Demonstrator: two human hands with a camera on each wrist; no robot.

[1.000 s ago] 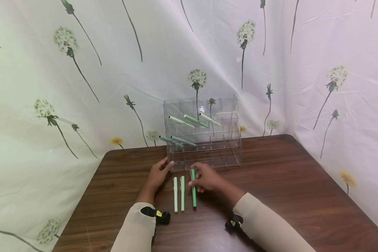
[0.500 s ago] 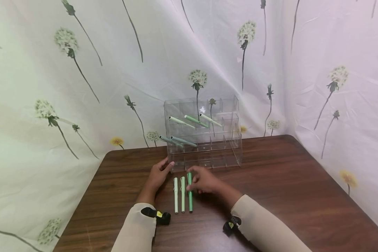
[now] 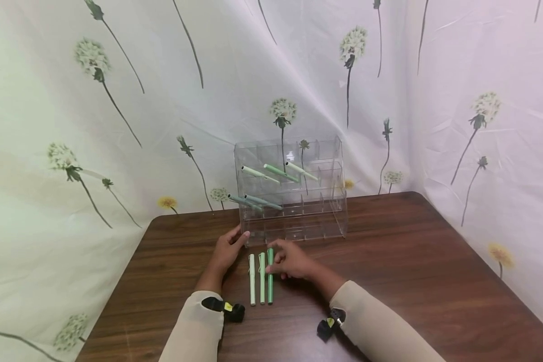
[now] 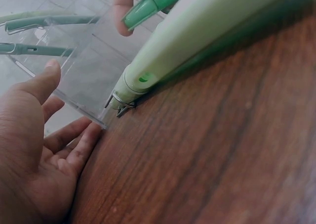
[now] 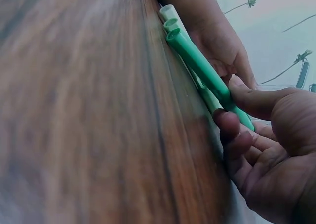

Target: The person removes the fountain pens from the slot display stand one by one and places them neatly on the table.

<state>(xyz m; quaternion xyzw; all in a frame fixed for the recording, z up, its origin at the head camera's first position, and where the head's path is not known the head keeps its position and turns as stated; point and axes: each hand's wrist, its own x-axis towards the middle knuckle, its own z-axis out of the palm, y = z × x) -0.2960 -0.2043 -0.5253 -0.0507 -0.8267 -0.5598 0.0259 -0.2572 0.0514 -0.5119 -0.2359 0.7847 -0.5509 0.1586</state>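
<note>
My right hand [image 3: 293,259] pinches a bright green pen [image 5: 202,68] between thumb and fingers. That pen lies low over the table, at the right end of a row, with its clip end toward the rack. Beside it lie a light green pen [image 3: 262,279] and a pale, whitish-green pen [image 3: 252,281], roughly parallel. My left hand [image 3: 228,251] rests at the lower left corner of a clear plastic tiered rack [image 3: 317,221], its fingers loosely bent and touching the edge. In the left wrist view, the thumb overlaps the rack's side.
Higher in the rack lean three pens, one a mid-green pen [image 3: 280,173]. Two teal pens [image 3: 262,202] lean in a lower tier. The brown wooden table [image 3: 389,261] meets a white floral curtain [image 3: 163,100] behind the rack.
My right hand has shifted left with the bright green pen, bringing it from a gap apart to close alongside the light green pen. My left hand has stayed at the rack's corner.
</note>
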